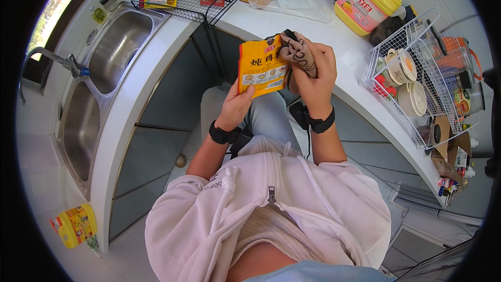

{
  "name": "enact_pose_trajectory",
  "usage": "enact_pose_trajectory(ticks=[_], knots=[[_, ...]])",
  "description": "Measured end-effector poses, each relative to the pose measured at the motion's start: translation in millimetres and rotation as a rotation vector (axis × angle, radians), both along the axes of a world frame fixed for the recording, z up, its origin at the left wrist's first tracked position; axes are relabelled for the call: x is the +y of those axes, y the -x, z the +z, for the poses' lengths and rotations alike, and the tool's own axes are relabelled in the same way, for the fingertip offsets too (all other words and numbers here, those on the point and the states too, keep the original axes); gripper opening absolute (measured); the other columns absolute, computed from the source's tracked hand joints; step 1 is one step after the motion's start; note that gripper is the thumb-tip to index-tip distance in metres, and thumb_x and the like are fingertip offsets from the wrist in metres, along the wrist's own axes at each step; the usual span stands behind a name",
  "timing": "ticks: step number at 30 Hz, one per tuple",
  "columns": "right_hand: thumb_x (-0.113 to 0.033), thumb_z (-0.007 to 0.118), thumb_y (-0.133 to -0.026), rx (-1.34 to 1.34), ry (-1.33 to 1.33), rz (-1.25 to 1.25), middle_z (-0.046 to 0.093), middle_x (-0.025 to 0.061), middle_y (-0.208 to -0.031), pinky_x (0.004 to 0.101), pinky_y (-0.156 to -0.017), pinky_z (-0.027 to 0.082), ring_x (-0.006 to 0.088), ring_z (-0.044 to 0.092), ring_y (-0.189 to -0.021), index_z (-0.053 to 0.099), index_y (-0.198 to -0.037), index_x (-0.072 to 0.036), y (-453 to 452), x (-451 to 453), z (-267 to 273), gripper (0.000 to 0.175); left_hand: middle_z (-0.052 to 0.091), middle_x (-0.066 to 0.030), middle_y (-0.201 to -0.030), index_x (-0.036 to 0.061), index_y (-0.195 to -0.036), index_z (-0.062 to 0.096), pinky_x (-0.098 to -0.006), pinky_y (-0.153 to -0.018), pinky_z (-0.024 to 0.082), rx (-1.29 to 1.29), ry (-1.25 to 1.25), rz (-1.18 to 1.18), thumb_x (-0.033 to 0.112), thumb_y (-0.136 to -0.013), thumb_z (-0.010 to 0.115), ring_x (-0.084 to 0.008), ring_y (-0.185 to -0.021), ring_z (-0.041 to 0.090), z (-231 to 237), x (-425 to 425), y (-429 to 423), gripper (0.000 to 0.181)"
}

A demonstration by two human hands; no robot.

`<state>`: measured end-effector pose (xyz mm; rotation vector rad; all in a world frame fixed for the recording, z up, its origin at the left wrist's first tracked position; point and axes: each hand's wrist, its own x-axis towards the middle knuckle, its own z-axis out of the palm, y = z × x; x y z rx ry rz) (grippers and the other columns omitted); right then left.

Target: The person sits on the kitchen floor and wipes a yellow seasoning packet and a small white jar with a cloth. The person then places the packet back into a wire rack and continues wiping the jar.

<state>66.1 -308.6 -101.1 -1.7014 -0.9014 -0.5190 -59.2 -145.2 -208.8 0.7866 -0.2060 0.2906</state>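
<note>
My left hand (236, 103) grips the lower left corner of a yellow seasoning packet (263, 66), thumb on its printed face. The packet bears writing and small pictures, and stands tilted in front of my lap. In my right hand (319, 72) is a bunched brown cloth (299, 53) with dark markings. The cloth presses against the packet's upper right edge and covers part of it. Whether my right fingers also pinch the packet behind the cloth is hidden.
Left lies a steel double sink (117, 43) with a faucet (72, 64). Ahead, a black wire rack (191, 11) holds packets, beside a clear plastic tray (289, 2) and a yellow detergent jug (362, 4). At right, a white wire basket (415, 125) holds lidded cups (411, 98).
</note>
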Motion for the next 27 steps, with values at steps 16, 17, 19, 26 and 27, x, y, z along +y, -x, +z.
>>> enact_pose_trajectory(ticks=[16, 17, 19, 26, 27], knots=[[0.003, 0.075, -0.080, 0.007, 0.017, -0.067, 0.061, 0.0101, -0.110, 0.0338, -0.089, 0.053, 0.0247, 0.065, -0.099, 0.072, -0.133, -0.009, -5.9, -7.1, -3.4, 0.055, 0.052, -0.0165, -0.155, 0.0012, -0.156, 0.041, -0.0499, -0.121, 0.035, 0.016, 0.062, 0.015, 0.014, -0.109, 0.050, -0.0322, -0.144, 0.050, -2.5, 1.5, 0.2, 0.049], [0.003, 0.074, -0.080, 0.017, 0.013, -0.073, 0.061, 0.0102, -0.110, 0.0338, -0.089, 0.053, 0.0247, 0.065, -0.100, 0.072, -0.133, -0.009, -6.0, -7.7, -3.5, 0.054, 0.052, -0.0166, -0.156, 0.0014, -0.156, 0.041, -0.0500, -0.121, 0.035, 0.014, 0.066, 0.021, 0.015, -0.109, 0.049, -0.0323, -0.144, 0.049, -2.0, 1.2, 0.1, 0.049], [0.003, 0.074, -0.080, 0.032, 0.009, -0.079, 0.061, 0.0102, -0.110, 0.0338, -0.089, 0.054, 0.0246, 0.065, -0.100, 0.072, -0.133, -0.008, -5.5, -8.5, -3.4, 0.054, 0.051, -0.0165, -0.156, 0.0017, -0.156, 0.039, -0.0505, -0.121, 0.035, 0.044, 0.069, 0.038, 0.016, -0.110, 0.048, -0.0325, -0.144, 0.049, -0.6, 0.7, 0.2, 0.050], [0.004, 0.074, -0.077, 0.018, 0.022, -0.029, 0.062, 0.0100, -0.112, 0.0339, -0.090, 0.054, 0.0249, 0.065, -0.100, 0.072, -0.133, -0.007, 2.8, -10.0, 1.0, 0.057, 0.049, -0.0153, -0.158, 0.0041, -0.159, 0.036, -0.0514, -0.122, 0.034, 0.071, 0.040, 0.067, 0.034, -0.114, 0.041, -0.0313, -0.147, 0.047, 6.7, -1.8, -2.2, 0.054], [0.004, 0.075, -0.076, 0.006, 0.024, -0.013, 0.062, 0.0099, -0.112, 0.0339, -0.090, 0.054, 0.0250, 0.065, -0.100, 0.072, -0.133, -0.007, 4.3, -9.5, 1.8, 0.058, 0.048, -0.0148, -0.159, 0.0046, -0.159, 0.036, -0.0511, -0.123, 0.034, 0.080, 0.033, 0.082, 0.037, -0.114, 0.039, -0.0310, -0.147, 0.047, 7.7, -2.5, -2.7, 0.055]])
